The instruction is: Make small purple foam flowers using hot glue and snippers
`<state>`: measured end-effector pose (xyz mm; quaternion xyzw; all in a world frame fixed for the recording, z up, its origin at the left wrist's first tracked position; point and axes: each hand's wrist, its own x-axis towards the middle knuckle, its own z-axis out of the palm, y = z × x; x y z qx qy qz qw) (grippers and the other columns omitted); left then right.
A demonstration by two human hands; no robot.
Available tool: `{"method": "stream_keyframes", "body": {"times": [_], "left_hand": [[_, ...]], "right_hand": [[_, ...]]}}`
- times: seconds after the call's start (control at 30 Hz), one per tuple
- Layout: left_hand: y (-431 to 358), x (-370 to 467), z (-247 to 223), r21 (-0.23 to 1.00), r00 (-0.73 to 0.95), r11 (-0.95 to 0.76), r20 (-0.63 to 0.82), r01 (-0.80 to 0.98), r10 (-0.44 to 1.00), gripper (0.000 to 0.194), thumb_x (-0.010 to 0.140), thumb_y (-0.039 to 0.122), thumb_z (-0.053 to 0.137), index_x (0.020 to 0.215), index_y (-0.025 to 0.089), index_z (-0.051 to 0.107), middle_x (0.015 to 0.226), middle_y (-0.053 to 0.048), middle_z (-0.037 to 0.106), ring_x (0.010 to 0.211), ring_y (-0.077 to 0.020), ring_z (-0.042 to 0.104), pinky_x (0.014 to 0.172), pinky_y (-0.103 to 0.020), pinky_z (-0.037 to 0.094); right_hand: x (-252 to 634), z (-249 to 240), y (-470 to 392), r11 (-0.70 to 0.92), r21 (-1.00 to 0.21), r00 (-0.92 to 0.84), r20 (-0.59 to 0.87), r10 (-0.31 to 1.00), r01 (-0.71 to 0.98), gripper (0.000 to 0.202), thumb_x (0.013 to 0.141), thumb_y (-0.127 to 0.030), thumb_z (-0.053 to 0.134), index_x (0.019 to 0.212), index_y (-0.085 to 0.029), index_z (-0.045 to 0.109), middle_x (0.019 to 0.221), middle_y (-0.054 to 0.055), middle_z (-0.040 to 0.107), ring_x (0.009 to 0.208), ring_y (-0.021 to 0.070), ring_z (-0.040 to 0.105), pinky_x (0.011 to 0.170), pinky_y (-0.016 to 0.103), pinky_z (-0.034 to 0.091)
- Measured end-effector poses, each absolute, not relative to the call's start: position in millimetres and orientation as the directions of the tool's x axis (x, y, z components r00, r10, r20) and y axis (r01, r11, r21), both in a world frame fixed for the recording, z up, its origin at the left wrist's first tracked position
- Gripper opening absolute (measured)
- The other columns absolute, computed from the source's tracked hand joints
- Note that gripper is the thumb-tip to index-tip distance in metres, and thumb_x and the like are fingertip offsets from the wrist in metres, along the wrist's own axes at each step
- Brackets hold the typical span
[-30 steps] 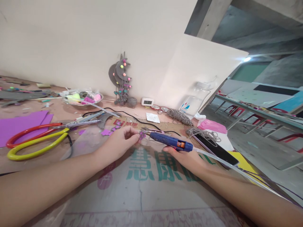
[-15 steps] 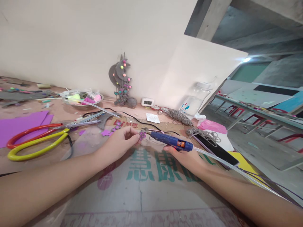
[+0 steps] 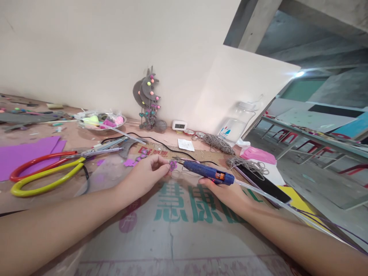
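A small purple flower piece (image 3: 173, 165) is pinched between the thumb and fingers of my left hand (image 3: 152, 171). My right hand (image 3: 224, 188) grips a blue glue gun (image 3: 205, 171), with a long clear glue stick (image 3: 267, 195) running out of its back. The gun's metal tip points left and reaches the flower piece; whether they touch cannot be told. Just left of my left hand, more purple flowers (image 3: 130, 162) lie on the plastic-covered cardboard (image 3: 184, 237).
Red and yellow handled scissors (image 3: 46, 180) and purple sheets (image 3: 28, 155) lie left. Behind are a bowl (image 3: 100, 130), a grey moon ornament (image 3: 148, 96), a small clock (image 3: 179, 125), grey cord (image 3: 215, 142) and a bottle (image 3: 237, 120). A phone (image 3: 261, 182) lies right.
The glue gun and the flower piece stay nearly in place in my hands. The whole view has shifted very slightly.
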<state>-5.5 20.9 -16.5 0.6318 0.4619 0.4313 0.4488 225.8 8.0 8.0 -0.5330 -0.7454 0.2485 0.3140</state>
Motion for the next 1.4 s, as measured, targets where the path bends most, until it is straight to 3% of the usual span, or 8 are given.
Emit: {"method": "stream_keyframes", "body": {"times": [0.67,1.1,1.27,1.4], "left_hand": [[21.7,-3.9,-14.9,0.978,0.202,-0.15,0.12,0.141,0.972,0.015,0.079,0.03,0.052,0.074,0.016,0.052,0.069,0.001,0.059,0.063,-0.0104,0.052,0.058,-0.021,0.038],[21.8,-4.3,-15.7,0.978,0.197,-0.152,0.122,0.142,0.973,0.015,0.078,0.031,0.053,0.074,0.017,0.054,0.068,0.001,0.06,0.064,-0.0121,0.054,0.06,-0.022,0.04],[21.0,-5.2,-15.0,0.976,0.196,-0.152,0.12,0.157,0.973,0.016,0.078,0.033,0.052,0.074,0.018,0.054,0.07,0.001,0.061,0.067,-0.0136,0.057,0.064,-0.024,0.042],[20.5,-4.9,-13.0,0.97,0.182,-0.15,0.115,0.19,0.976,0.016,0.077,0.033,0.053,0.073,0.017,0.054,0.071,0.0,0.061,0.068,-0.0145,0.058,0.065,-0.026,0.043]], "right_hand": [[227.4,7.1,9.6,0.331,-0.681,-0.258,0.211,0.943,0.653,0.022,0.075,-0.041,0.058,0.081,-0.02,0.058,0.073,0.0,0.059,0.068,0.0152,0.055,0.063,0.025,0.044],[226.5,9.4,9.6,0.361,-0.674,-0.294,0.218,0.931,0.645,0.022,0.075,-0.038,0.059,0.087,-0.02,0.061,0.081,0.001,0.064,0.073,0.0154,0.057,0.065,0.025,0.044],[227.1,9.6,8.7,0.384,-0.636,-0.303,0.238,0.923,0.67,0.019,0.075,-0.037,0.059,0.08,-0.019,0.061,0.076,-0.001,0.063,0.066,0.0133,0.055,0.059,0.023,0.041],[226.8,10.3,7.6,0.382,-0.661,-0.317,0.223,0.922,0.646,0.019,0.075,-0.037,0.059,0.085,-0.02,0.061,0.076,-0.002,0.062,0.066,0.0124,0.054,0.059,0.022,0.041]]}}
